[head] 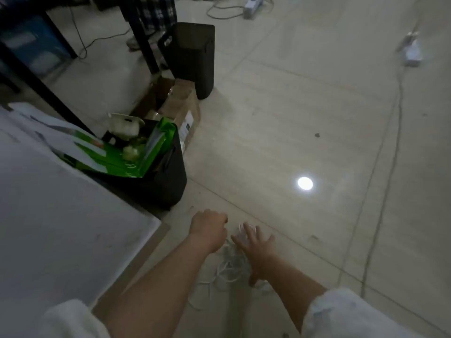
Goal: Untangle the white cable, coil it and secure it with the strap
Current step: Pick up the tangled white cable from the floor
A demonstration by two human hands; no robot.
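The left hand (208, 225) is curled into a fist, apparently pinching a strand (blur hides the contact); the right hand (256, 242) hovers with fingers spread over the white cable (229, 267), a loose tangle on the floor (292, 118) between the forearms. Pulling one strand hard could tighten the knots
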